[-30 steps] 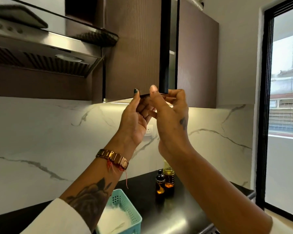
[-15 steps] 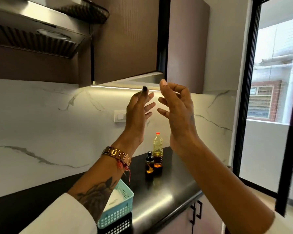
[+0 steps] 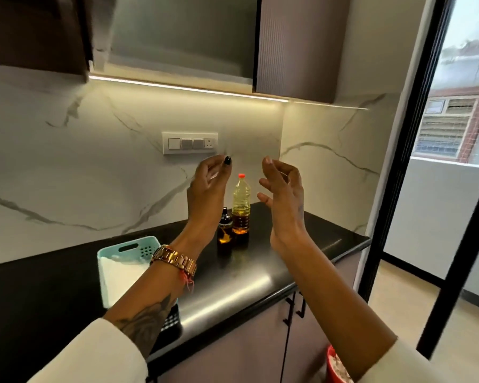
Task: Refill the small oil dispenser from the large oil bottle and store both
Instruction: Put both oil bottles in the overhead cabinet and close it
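Observation:
The large oil bottle (image 3: 241,204), clear plastic with a red cap and yellow oil, stands upright on the black counter (image 3: 249,277) near the back wall. Touching its left side is the small dark oil dispenser (image 3: 225,229) with a black top. My left hand (image 3: 208,192) hovers in the air just left of and above the bottles, fingers loosely curled and holding nothing. My right hand (image 3: 282,194) hovers to the right of them, fingers apart and empty. Neither hand touches a bottle.
A teal plastic basket (image 3: 127,252) with something white inside sits on the counter at the left. An upper cabinet (image 3: 183,37) hangs over the counter with its door swung open. A switch plate (image 3: 190,142) is on the marble wall. Lower cabinet doors (image 3: 260,341) are below.
Both hands let go of the upper cabinet door's lower edge and dropped down toward the bottles. The view tilted down and the cabinet door now stands open.

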